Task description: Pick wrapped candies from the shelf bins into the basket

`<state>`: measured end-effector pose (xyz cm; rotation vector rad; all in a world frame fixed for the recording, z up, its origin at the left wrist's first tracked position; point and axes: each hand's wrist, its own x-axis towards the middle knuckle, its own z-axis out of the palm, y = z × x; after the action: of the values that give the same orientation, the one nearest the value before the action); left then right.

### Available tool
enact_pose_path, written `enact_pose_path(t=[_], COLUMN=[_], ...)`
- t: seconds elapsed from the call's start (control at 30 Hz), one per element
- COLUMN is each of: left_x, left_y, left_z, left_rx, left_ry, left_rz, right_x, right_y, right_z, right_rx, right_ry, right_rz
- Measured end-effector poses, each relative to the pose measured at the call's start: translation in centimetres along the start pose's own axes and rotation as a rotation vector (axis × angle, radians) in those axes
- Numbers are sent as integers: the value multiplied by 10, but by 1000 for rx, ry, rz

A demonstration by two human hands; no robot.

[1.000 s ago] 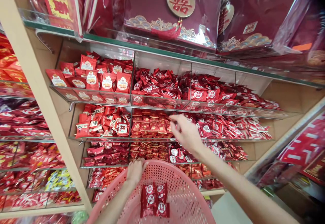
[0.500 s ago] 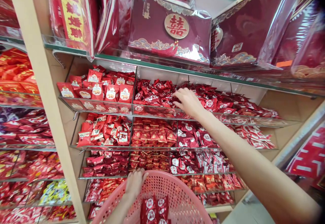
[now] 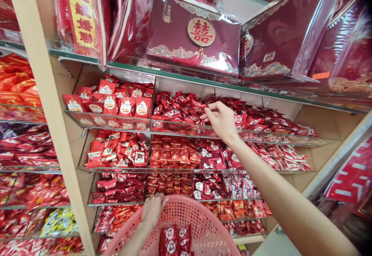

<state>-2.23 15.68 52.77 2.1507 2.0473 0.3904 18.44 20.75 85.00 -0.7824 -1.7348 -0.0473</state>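
At far left I see a wooden post [image 3: 50,105], then a shelf bin of white-labelled packets [image 3: 110,103]. My left hand [image 3: 152,210] is low, fingers curled over the rim of a pink basket [image 3: 210,227]; a few dark red packets [image 3: 171,240] lie inside it. Above, at the next bin over, a red packet [image 3: 198,105] is pinched between the thumb and fingertips of my right hand [image 3: 222,121], over similar packets. Farther right hang red-and-white goods [image 3: 350,178].
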Motion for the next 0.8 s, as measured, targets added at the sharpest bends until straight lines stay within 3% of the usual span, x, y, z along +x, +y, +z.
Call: enact_pose_path(t=[0.1,0.23,0.33,0.43,0.63,0.8], left_x=[-1,-1,-1,-1,0,1], left_y=[0,1,1,1,0,0], left_z=[1,1,1,0,2,4], left_rx=[-6,-8,2,11,20,26], left_ry=[8,19,15,4,3,-2], left_rz=[4,7,10,13,33,40], right_x=[-43,-97,-124,-151,-225,-262], right_y=[-12,-11,-3,5,13,5], right_z=[-3,-7,-5,3,25,27], right_rx=[-42,-234,-277,-284,-486,-619], right_ry=[31,-88,-146,-276,-1008,-1296], right_rz=[-200,-525,-610,-568,-398,-144])
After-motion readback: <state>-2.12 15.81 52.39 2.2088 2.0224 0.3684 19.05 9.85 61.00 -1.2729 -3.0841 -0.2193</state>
